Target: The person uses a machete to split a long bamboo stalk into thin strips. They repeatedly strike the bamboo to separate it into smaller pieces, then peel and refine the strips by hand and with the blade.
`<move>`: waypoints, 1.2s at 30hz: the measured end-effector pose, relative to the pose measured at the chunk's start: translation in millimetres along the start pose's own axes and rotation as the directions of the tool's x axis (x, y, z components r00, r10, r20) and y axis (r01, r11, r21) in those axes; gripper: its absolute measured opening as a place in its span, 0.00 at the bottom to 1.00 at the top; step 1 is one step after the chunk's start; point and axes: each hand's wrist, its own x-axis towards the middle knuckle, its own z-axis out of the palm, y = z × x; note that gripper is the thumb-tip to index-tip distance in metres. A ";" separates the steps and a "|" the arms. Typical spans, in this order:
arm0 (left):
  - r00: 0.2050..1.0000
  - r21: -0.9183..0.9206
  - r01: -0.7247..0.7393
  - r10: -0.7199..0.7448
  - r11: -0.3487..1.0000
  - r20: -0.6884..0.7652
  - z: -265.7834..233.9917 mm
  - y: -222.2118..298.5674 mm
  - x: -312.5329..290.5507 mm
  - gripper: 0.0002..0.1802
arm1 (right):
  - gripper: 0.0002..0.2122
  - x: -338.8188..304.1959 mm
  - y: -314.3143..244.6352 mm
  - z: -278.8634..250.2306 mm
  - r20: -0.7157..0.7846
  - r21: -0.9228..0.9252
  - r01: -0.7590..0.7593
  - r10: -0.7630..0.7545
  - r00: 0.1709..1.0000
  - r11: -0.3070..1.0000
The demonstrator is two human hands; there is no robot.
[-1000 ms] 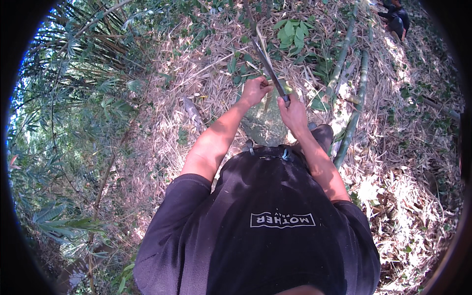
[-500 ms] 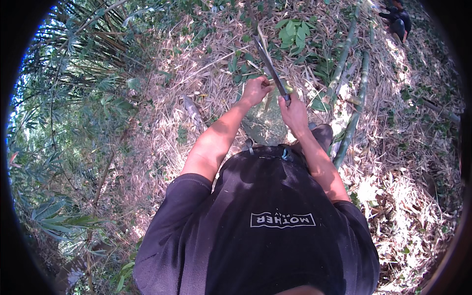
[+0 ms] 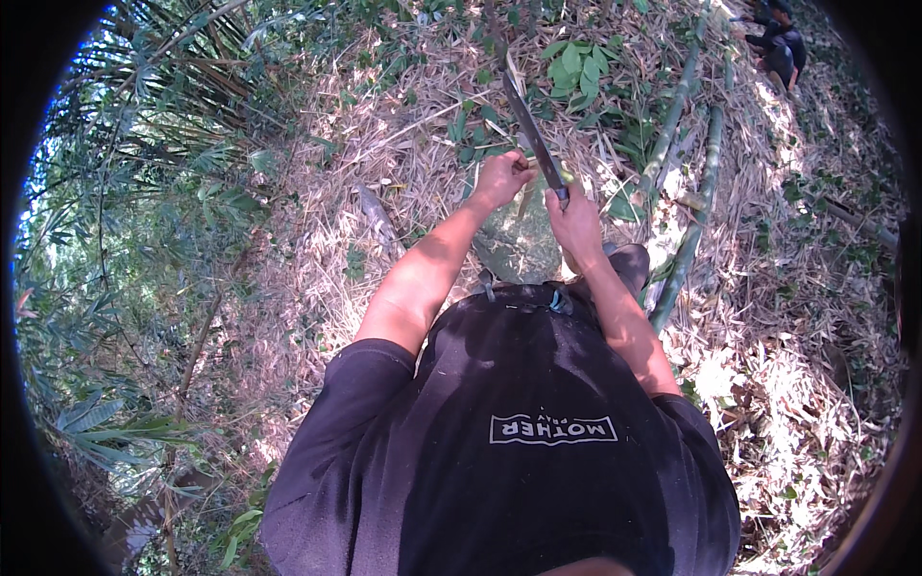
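My right hand [image 3: 577, 223] is closed around the handle of a long dark machete [image 3: 527, 123], in front of my waist. The blade slants up and away to the left. My left hand [image 3: 503, 179] is closed, its thumb and fingers pinching one end of a short green piece [image 3: 568, 179] that looks like bamboo. This piece runs from the left fingertips across behind the blade, close to the machete's handle. The blade hides its middle, and my left fingers cover its near end.
Long green bamboo poles [image 3: 705, 192] lie on the ground to the right. Dry leaf litter [image 3: 327, 240] covers the ground. A leafy green plant [image 3: 576, 72] stands ahead, with dense foliage [image 3: 144, 192] at left. Another person [image 3: 780, 48] in dark clothes is at the far right.
Both hands keep nearly the same place, with the machete and the green piece shifted only slightly. The person at the far right has changed posture a little.
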 end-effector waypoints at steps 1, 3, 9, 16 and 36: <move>1.000 -0.004 -0.004 0.004 1.000 -0.002 -0.1 0.5 -0.6 0.19 | 0.18 -0.4 0.0 -0.4 0.008 0.002 -0.007 0.007 1.000 1.000; 1.000 -0.004 -0.006 0.005 1.000 -0.007 -0.2 1.1 -1.5 0.19 | 0.17 -1.8 -4.7 -3.8 0.025 0.007 -0.021 0.020 0.999 1.000; 0.999 -0.018 -0.029 0.028 0.999 -0.036 5.2 -6.5 0.9 0.19 | 0.17 1.3 3.8 1.4 0.010 0.023 -0.011 0.011 1.000 1.000; 0.990 0.031 -0.102 0.105 0.994 -0.098 9.0 -15.7 -3.7 0.18 | 0.17 4.5 1.0 -0.9 0.026 0.000 -0.020 0.020 0.999 1.000; 0.755 -0.816 -0.552 0.518 0.172 -0.402 -152.8 306.5 -224.8 0.10 | 0.20 32.2 13.1 9.3 0.019 0.005 -0.120 0.120 0.993 0.993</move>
